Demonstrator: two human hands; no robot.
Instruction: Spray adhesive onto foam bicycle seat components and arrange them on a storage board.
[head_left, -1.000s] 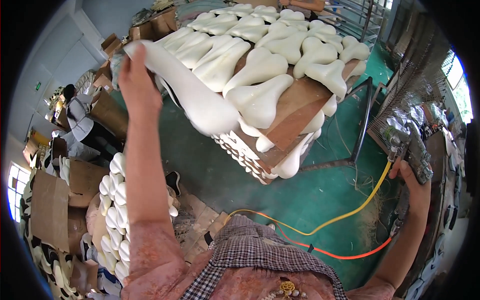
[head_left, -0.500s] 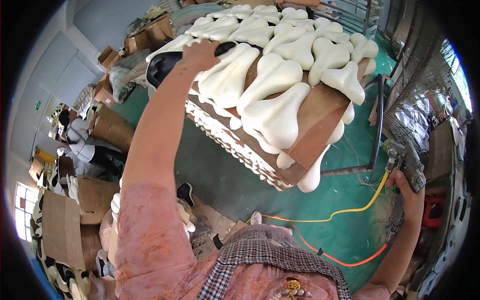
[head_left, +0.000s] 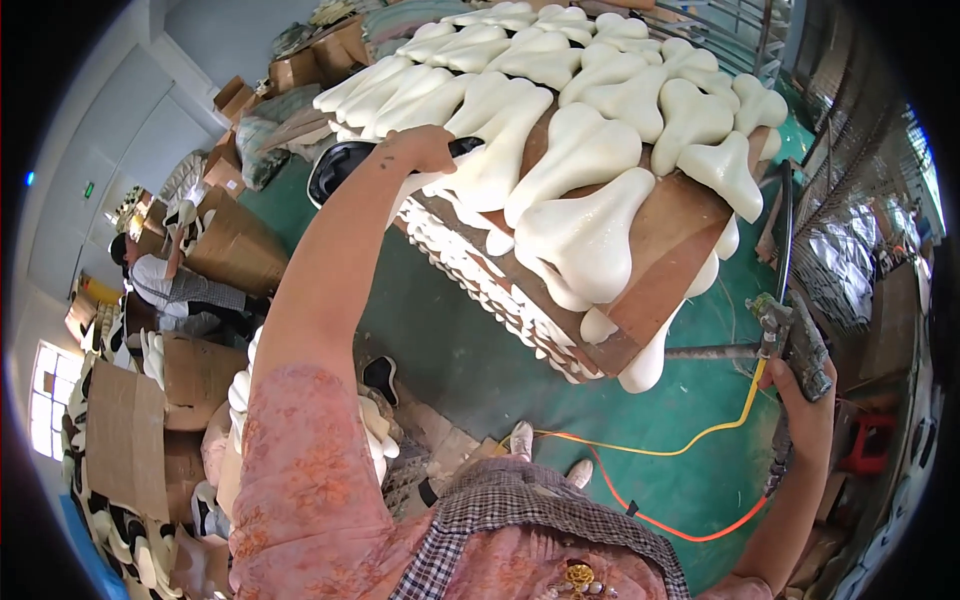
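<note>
The left hand (head_left: 425, 150) has its fingers clasped around a cream, saddle-shaped piece with a hollow black underside (head_left: 338, 165), just over the left edge of a brown flat board (head_left: 660, 245) laden with glossy cream saddle-shaped pieces (head_left: 580, 155). A second ago its smooth cream face showed, tipped up left of them; now the black hollow shows, so it has been turned over but not released. Whether it touches its neighbours, I cannot tell. The right hand (head_left: 800, 388) keeps grasping a grey metal hose-fed tool (head_left: 806, 345), its yellow rubber hose (head_left: 720, 427) trailing below.
</note>
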